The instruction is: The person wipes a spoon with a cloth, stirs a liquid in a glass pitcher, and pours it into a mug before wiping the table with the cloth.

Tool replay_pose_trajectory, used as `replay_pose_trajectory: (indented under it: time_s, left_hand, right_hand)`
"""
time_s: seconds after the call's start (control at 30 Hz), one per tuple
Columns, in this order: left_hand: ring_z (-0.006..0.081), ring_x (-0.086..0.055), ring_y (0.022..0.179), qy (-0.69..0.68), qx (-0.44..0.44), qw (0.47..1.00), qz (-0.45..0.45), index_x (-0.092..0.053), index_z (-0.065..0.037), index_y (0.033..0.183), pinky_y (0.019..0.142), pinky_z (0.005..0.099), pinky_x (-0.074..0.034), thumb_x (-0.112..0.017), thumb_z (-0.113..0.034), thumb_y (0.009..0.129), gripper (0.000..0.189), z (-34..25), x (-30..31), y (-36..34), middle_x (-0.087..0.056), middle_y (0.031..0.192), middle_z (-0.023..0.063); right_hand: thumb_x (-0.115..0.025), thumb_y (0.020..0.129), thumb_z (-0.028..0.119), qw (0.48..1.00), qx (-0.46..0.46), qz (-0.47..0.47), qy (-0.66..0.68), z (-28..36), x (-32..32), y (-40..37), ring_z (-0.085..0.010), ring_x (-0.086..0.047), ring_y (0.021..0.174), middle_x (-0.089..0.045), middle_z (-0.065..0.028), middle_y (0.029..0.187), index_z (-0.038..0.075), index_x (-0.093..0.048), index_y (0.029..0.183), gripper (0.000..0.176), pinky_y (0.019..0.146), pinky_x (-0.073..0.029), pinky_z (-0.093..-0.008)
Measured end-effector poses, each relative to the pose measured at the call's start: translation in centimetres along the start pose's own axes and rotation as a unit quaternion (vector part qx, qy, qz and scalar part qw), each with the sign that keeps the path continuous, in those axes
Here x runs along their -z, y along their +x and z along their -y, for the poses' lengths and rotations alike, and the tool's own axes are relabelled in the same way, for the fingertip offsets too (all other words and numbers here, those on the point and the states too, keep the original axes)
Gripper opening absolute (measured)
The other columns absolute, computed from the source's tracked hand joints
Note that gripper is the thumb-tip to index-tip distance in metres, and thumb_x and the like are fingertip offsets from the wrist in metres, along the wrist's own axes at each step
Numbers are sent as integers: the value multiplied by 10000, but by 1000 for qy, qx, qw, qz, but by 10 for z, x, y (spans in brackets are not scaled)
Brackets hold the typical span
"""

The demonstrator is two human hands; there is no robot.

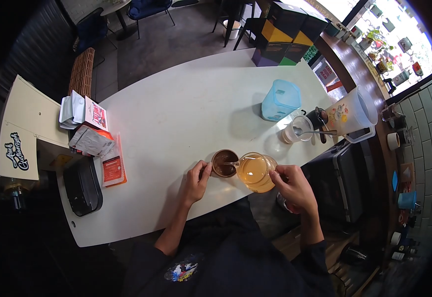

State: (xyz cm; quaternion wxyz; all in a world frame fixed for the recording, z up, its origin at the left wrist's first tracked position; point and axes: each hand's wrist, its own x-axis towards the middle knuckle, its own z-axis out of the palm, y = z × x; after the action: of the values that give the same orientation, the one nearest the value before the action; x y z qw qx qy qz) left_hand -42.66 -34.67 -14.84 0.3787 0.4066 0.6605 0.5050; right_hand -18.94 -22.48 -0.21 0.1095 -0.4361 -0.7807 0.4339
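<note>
A small brown cup [222, 169] stands on the white table near its front edge, and the fingers of my left hand [196, 182] are closed around its left side. My right hand [294, 188] grips a round glass jug [256, 173] of amber liquid by its right side. The jug is tilted to the left with its spout over the cup. A thin stream seems to run from the spout into the cup. Behind the jug, a clear cup [291, 133] holds a metal spoon [315, 132].
On the white table [176, 114] are a light blue container [280, 100], a large clear pitcher [352, 114] and dark boxes [285, 34]. Packets [92, 140] and a black case [82, 187] lie at the left. Chairs [149, 10] stand beyond.
</note>
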Motion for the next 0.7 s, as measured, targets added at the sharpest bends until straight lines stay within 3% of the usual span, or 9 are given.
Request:
replay_pose_trajectory:
  time_s: [0.07,0.1,0.17,0.4,0.47,0.6,0.67,0.7]
  left_hand:
    - [75,-374,598,-1,-3,1000,3,-532,3,851,542,284,-334,-512,-275,1034,334,-2,1,0,-421,630,4]
    - [75,-374,598,-2,-4,1000,3,-532,3,851,542,284,-334,-512,-275,1034,334,-2,2,0,-421,630,4]
    - [72,-364,592,-27,3,1000,4,-523,0,849,535,287,-322,-514,-262,1033,320,-2,2,0,-405,625,5]
    - [77,-356,577,-22,5,1000,-7,-519,2,852,528,286,-316,-518,-255,1032,314,-10,4,-2,-393,610,6]
    - [77,-358,575,-23,3,1000,-3,-513,0,851,528,287,-321,-519,-256,1033,315,-11,5,-2,-393,606,7]
    - [78,-358,575,-23,-2,1000,-8,-506,-3,848,526,291,-324,-517,-259,1034,316,-8,4,-2,-391,606,8]
    - [79,-381,569,-16,-7,1000,-13,-504,-8,848,523,295,-336,-514,-263,1035,316,-9,4,-2,-413,604,11]
    - [79,-381,569,-15,-8,1000,-13,-504,-8,848,523,295,-336,-514,-263,1035,316,-9,4,-2,-413,604,11]
  right_hand:
    - [-601,907,218,1000,-7,4,-15,8,7,0,-255,-354,510,-428,-224,568,-97,-565,732,362,536,-386,-407]
    - [-601,907,218,1000,-7,3,-15,8,9,0,-255,-354,510,-428,-224,568,-97,-565,732,362,536,-386,-407]
    - [-601,944,178,999,32,7,-31,8,14,0,-66,-350,540,-387,-39,537,-81,-553,723,344,477,-329,-308]
    - [-606,941,173,998,29,23,-42,30,30,1,-70,-353,523,-404,-48,523,-88,-558,725,342,465,-336,-305]
    - [-595,914,226,997,7,40,-59,37,34,3,-250,-387,482,-447,-188,543,-90,-593,737,362,539,-385,-414]
    - [-590,915,222,997,6,45,-69,41,39,5,-250,-394,480,-445,-182,539,-90,-590,729,363,538,-384,-413]
    - [-595,943,174,995,53,41,-78,41,42,6,-97,-353,510,-400,-88,525,-88,-543,713,353,475,-338,-327]
    - [-595,943,174,995,54,40,-78,43,44,6,-97,-353,510,-400,-88,525,-88,-543,713,353,475,-338,-327]
